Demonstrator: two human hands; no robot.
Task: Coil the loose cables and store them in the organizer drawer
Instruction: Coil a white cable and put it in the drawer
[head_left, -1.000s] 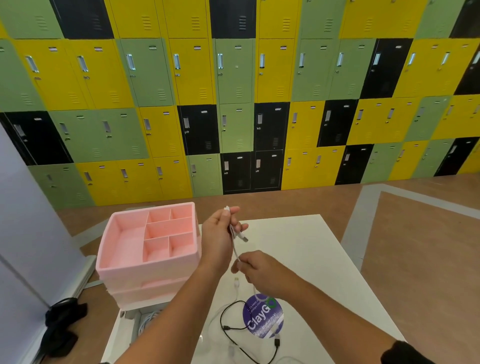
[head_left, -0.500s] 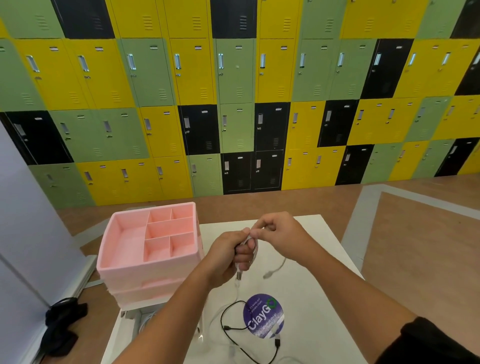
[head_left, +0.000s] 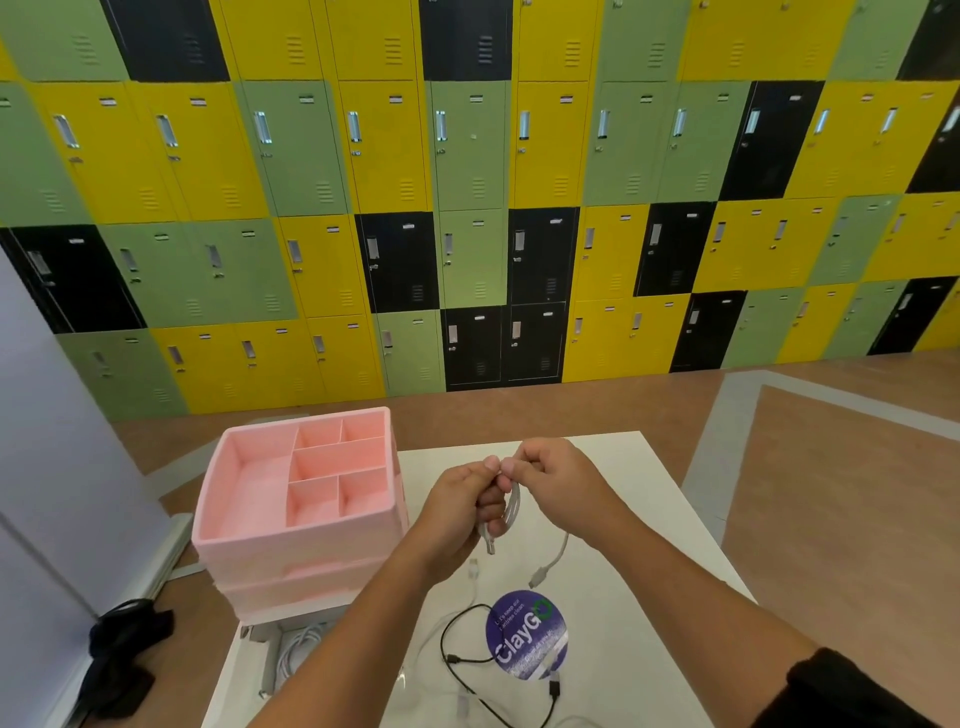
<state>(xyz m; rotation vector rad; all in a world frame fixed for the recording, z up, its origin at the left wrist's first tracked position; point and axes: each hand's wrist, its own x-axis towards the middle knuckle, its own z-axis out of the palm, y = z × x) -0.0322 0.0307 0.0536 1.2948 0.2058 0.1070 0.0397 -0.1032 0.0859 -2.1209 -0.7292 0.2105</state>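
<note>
Left hand (head_left: 461, 500) and right hand (head_left: 557, 478) pinch white cable (head_left: 512, 506) beside pink organizer (head_left: 291, 555).

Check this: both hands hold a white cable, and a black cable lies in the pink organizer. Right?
No. The head view shows the black cable lying on the table, not in the pink organizer. The left hand and right hand do hold the white cable.

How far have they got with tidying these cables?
Partway. A white coil seems already stored in the open drawer below the pink organizer. The left hand and right hand hold a white cable bent into a loop. A black cable and another pale cable lie loose on the table, uncoiled.
</note>
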